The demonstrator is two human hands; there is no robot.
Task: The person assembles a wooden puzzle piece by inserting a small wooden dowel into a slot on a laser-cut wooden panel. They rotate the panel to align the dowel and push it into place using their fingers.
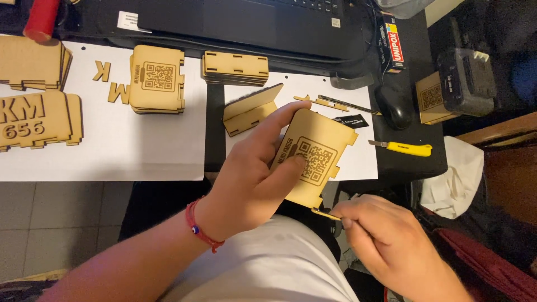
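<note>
My left hand (251, 179) grips a laser-cut wooden panel (321, 151) with an engraved square code pattern, tilted above the table's front edge. My thumb lies across its face. My right hand (375, 229) pinches a small thin wooden strip (324, 213) at the panel's lower corner. A red string bracelet (198, 229) is on my left wrist.
Stacks of matching wooden panels (158, 78) and slotted pieces (235, 67) lie on white paper sheets (112, 151). Cut-out letters (117, 92) and a lettered panel (33, 120) are at left. A yellow utility knife (405, 147), a mouse (393, 105), a laptop (251, 22) and a glue box (393, 47) are nearby.
</note>
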